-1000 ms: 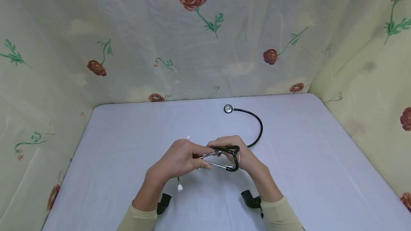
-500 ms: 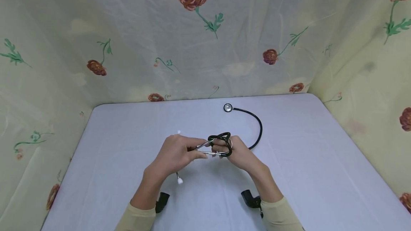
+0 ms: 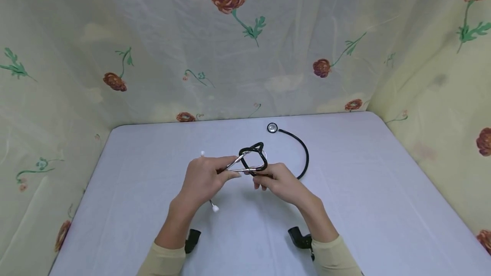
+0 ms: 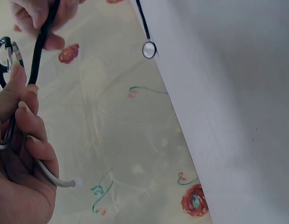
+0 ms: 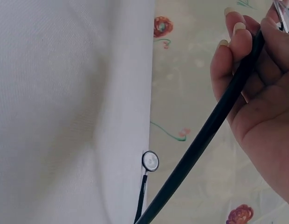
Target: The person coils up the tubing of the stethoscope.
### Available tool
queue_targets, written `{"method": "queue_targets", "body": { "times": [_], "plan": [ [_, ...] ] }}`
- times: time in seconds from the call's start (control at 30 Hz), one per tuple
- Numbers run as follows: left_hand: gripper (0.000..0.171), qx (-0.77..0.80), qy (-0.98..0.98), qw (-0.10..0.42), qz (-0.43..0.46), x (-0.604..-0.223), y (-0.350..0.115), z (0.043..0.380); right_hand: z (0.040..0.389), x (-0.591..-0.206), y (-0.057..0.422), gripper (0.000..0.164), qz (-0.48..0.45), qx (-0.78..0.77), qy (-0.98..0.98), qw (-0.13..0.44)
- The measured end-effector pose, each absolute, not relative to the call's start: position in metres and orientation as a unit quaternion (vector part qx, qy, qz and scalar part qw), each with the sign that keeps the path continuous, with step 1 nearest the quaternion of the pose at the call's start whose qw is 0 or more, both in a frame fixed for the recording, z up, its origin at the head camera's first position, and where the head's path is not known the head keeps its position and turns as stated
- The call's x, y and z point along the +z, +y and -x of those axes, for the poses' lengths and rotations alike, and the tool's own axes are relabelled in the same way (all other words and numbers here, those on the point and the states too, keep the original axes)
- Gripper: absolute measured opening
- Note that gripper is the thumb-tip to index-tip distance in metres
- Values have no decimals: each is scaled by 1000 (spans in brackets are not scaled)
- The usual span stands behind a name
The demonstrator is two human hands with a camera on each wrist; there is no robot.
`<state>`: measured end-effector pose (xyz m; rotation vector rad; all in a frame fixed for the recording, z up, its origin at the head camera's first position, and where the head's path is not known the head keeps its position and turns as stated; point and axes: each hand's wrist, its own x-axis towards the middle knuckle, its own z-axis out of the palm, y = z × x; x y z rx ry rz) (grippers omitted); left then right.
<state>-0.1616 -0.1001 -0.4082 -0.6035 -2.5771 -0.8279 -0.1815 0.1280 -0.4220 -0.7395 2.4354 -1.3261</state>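
Above the table's middle, my left hand (image 3: 205, 178) grips a black stethoscope (image 3: 307, 152) by its metal ear tubes. One white ear tip (image 3: 215, 208) sticks out below that hand and the other (image 3: 202, 153) above it. The yoke of black tubing stands as a loop between the two hands. With curled fingers, my right hand (image 3: 281, 182) holds the black tube (image 5: 196, 149), which runs on past the wrist. From there it curves over the table to the round chest piece (image 3: 272, 127) lying near the far edge.
A white cloth covers the table (image 3: 153, 152). Flower-printed curtains (image 3: 291, 46) hang behind it and at both sides. Black wrist devices (image 3: 300, 238) sit beside the forearms.
Both hands keep hold of the stethoscope. My left hand and the loop of tubing have moved left and away from me. The loop now stands clearer of the right hand, whose fingers have shifted.
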Motion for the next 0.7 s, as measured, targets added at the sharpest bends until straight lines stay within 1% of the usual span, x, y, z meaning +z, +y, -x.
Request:
{"method": "queue_targets", "body": {
  "times": [0.17, 0.3, 0.57, 0.7],
  "plan": [
    [34, -251, -927, 223, 164, -410, -111, 167, 178, -421, 125, 22, 260, -450, 837, 172],
    [32, -221, -938, 231, 136, -412, -117, 171, 175, -418, 123, 24, 263, -441, 838, 185],
    [25, -173, -957, 200, 123, -417, -119, 173, 173, -416, 126, 24, 266, -442, 830, 213],
    [23, -153, -968, 167, 112, -421, -118, 172, 174, -413, 131, 24, 262, -442, 829, 220]
  ]
}}
